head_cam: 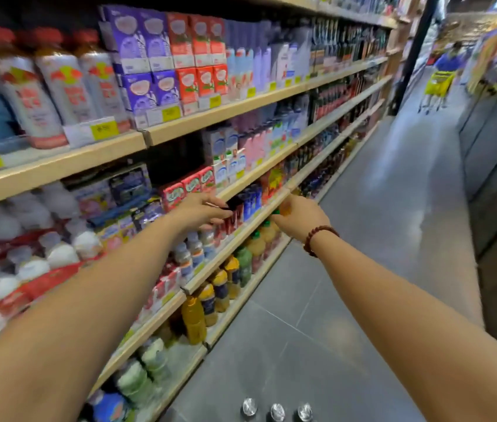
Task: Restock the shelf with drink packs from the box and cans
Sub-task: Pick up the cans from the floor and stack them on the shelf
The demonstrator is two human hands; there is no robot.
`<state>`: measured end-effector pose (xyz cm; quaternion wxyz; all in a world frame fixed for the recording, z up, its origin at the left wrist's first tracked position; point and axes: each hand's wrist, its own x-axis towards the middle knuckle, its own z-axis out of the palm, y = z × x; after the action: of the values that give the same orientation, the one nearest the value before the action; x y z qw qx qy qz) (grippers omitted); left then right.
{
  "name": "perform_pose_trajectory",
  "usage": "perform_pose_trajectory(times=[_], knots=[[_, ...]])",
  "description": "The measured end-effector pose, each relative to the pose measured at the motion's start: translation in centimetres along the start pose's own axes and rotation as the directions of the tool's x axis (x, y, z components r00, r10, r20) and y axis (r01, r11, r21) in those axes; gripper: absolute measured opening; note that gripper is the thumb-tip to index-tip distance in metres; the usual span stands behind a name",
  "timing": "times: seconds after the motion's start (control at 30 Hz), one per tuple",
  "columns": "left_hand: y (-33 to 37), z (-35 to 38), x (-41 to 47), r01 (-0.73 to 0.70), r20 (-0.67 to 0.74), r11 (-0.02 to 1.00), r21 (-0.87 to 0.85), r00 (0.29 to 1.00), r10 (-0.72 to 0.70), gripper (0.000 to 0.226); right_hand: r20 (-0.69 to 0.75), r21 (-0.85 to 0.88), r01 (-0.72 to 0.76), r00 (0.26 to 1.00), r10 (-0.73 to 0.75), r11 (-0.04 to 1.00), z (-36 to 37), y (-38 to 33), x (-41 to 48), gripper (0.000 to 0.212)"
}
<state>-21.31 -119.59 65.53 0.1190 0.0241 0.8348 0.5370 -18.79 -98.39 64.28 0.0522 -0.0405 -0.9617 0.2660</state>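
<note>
The shelving [229,109] takes up the whole left side, running from 7 o'clock up to 1 o'clock, every level packed. The grey tiled floor [378,239] fills the aisle from 5 o'clock up towards 2. Both bare forearms stretch in from the bottom corners to meet near the middle.

On the shelf, purple cartons [140,41] stand at 11 o'clock, white bottles [30,266] in red trays at 9, and juice bottles [219,287] on the low levels around 7. Red drink packs [190,186] sit in a row just above the left hand [200,210].

That hand reaches forward at the centre, palm down, fingers stretched towards a dark can [234,205] at the shelf edge. The blur hides whether it pinches the can or only touches it; I cannot tell. The right hand [302,217], just to the 3 o'clock side, has its fingers curled round a small orange bottle [285,207] with a green cap, held against the shelf's front edge.

Far off at 2 o'clock a shopper in blue [449,60] stands behind a yellow trolley [439,83].

Three silver-topped cans [277,411] stand side by side at 6 o'clock. A brown bead bracelet [317,239] circles the right wrist.
</note>
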Motion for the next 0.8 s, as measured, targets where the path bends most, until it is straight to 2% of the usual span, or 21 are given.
perform_pose_trajectory(times=[0.1, 0.23, 0.37, 0.5, 0.63, 0.7, 0.8], knots=[[-3.0, 5.7, 2.9, 0.049, 0.064, 0.999, 0.0, 0.997, -0.049, 0.03, 0.065, -0.031, -0.07, 0.995, 0.072, 0.997, 1.8, 5.5, 0.6, 0.031], [-8.7, 11.7, 5.7, 0.142, 0.071, 0.99, -0.017, 0.988, -0.14, 0.017, 0.145, -0.018, -0.166, 0.975, 0.167, 0.986, 5.9, 12.0, 0.8, 0.038], [-14.4, 16.0, 7.5, 0.242, 0.093, 0.968, -0.062, 0.967, -0.236, 0.029, 0.232, 0.053, -0.297, 0.932, 0.278, 0.953, 11.8, 17.6, 0.6, 0.042], [-22.5, 20.2, 9.3, 0.289, 0.094, 0.956, -0.05, 0.954, -0.284, 0.02, 0.326, 0.088, -0.383, 0.884, 0.336, 0.92, 20.3, 23.0, -0.8, 0.042], [-31.6, 24.1, 10.3, 0.308, 0.07, 0.949, -0.062, 0.95, -0.303, 0.026, 0.366, 0.11, -0.451, 0.847, 0.386, 0.886, 29.2, 27.9, -3.4, 0.043], [-36.5, 26.2, 10.9, 0.304, 0.058, 0.953, -0.006, 0.951, -0.303, 0.025, 0.393, 0.089, -0.455, 0.833, 0.389, 0.886, 34.2, 30.7, -4.6, 0.043], [-43.3, 28.6, 11.2, 0.327, 0.067, 0.942, 0.074, 0.941, -0.332, 0.038, 0.477, 0.049, -0.466, 0.788, 0.389, 0.884, 40.1, 33.9, -6.1, 0.045]])
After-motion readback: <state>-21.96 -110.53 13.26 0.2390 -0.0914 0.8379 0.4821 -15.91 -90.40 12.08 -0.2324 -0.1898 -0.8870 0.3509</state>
